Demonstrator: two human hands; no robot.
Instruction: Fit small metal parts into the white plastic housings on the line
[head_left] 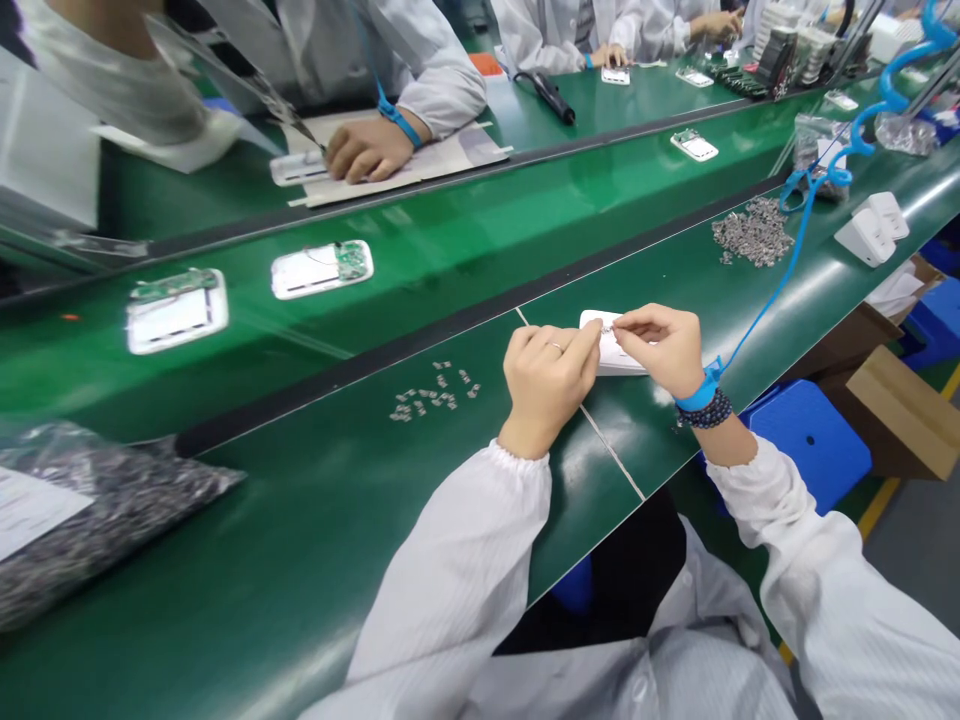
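A white plastic casing lies on the green bench, partly hidden under my hands. My right hand, with a blue wrist strap, pinches a small silvery metal part between thumb and fingertip over the casing. Curled fingers close my left hand at the casing's left side, its fingertips beside the same metal part. Whether the left fingers also grip something is hidden. Left of that hand, several small metal parts are scattered on the bench.
A heap of metal parts and white casings lie to the right. A blue coiled cord runs to my wrist. Circuit-board units sit on the green belt. A bag of parts lies left. Co-workers' hands are across.
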